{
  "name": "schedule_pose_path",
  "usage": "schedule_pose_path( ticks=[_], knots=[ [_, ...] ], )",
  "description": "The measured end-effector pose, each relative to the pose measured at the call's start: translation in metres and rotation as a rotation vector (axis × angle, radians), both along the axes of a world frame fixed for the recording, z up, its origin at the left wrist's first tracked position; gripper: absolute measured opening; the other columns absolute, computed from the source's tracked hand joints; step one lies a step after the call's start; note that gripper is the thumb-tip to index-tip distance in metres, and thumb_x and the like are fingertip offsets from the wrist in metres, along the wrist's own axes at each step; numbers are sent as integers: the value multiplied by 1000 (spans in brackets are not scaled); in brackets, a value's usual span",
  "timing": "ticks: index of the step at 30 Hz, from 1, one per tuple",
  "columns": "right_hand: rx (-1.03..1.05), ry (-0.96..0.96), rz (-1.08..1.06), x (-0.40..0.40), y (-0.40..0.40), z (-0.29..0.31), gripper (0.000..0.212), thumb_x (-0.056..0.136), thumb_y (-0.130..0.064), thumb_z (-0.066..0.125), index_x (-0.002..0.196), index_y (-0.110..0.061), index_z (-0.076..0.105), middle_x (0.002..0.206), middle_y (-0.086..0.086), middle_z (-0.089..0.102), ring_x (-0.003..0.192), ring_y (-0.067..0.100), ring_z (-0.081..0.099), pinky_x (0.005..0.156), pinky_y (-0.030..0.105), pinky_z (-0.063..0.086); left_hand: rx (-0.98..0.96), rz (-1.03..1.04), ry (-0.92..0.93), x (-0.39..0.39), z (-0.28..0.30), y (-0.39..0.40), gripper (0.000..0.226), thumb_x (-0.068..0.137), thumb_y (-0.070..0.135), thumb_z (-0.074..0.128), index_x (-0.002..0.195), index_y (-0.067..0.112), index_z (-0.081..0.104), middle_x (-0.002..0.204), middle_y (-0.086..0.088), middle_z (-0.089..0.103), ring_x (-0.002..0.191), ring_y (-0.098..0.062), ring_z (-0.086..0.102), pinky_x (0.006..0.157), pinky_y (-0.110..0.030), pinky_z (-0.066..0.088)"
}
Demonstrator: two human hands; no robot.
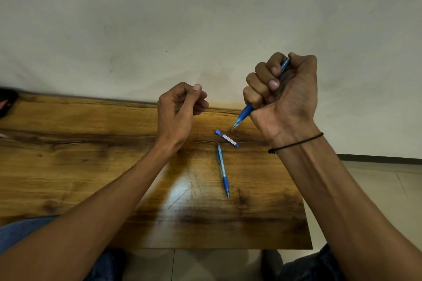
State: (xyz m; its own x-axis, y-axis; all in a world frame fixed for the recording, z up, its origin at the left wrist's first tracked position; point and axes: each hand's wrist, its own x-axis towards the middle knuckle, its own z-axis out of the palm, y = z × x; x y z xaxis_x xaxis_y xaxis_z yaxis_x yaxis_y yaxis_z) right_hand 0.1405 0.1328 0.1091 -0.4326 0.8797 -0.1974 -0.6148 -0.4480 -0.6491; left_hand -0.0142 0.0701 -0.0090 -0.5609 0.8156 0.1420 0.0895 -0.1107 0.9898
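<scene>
My right hand (285, 93) is raised above the wooden table (91, 166) and grips a blue pen (245, 112) in a fist. The pen's tip points down and left, just above the tabletop. Its upper end sticks out between my fingers. My left hand (180, 109) is held up to the left of it, fingers curled and thumb against the forefinger. Nothing shows between those fingers. A second blue pen (222, 170) lies on the table between my arms, tip toward me. A small flat blue case (226, 138) lies just beyond it, under the held pen's tip.
The table's far edge meets a plain pale wall (205, 18). A dark object (6, 101) lies at the table's far left edge. Tiled floor (376, 178) shows to the right of the table and below its near edge. My knees in jeans sit under the near edge.
</scene>
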Motion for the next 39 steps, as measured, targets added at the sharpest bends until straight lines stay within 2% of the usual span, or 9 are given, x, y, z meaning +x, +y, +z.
schedule_pose_path(
  ticks=[8,17,23,28,32,39],
  knots=[
    [-2,4,-70,0,4,7,41,102,-30,27,64,-16,32,47,-5,24,40,9,14,42,20,11,8,3,-17,1,5,1,28,107,26,57,92,10,74,78,-7,76,75,-18,75,69,-26,59],
    [9,56,-103,1,3,31,42,101,-30,29,62,-15,35,47,-4,25,39,9,16,39,19,14,24,7,3,3,27,0,32,106,30,58,92,6,75,76,-6,76,74,-19,74,70,-31,61],
    [41,78,-102,1,-1,47,42,101,-30,29,62,-15,34,47,-4,25,39,10,16,41,19,13,59,-3,13,4,42,-4,32,101,37,59,89,13,75,77,-6,77,76,-21,75,73,-35,63],
    [67,60,-97,-1,-4,55,44,103,-31,29,63,-15,35,47,-4,25,39,10,16,41,19,12,60,13,50,4,47,-7,27,106,30,57,91,16,75,78,-2,77,78,-20,76,72,-30,62],
    [79,55,-89,-1,-5,57,43,102,-30,29,62,-15,35,47,-4,25,40,10,16,42,19,13,50,21,46,4,48,-6,28,107,26,57,93,10,75,78,-5,77,78,-21,75,72,-30,62],
    [202,-32,-19,-5,0,59,52,114,-38,32,71,-11,45,52,-1,41,39,9,29,41,20,22,46,8,38,4,47,-6,28,106,28,57,92,12,74,79,-4,77,79,-22,75,73,-33,63]
  ],
)
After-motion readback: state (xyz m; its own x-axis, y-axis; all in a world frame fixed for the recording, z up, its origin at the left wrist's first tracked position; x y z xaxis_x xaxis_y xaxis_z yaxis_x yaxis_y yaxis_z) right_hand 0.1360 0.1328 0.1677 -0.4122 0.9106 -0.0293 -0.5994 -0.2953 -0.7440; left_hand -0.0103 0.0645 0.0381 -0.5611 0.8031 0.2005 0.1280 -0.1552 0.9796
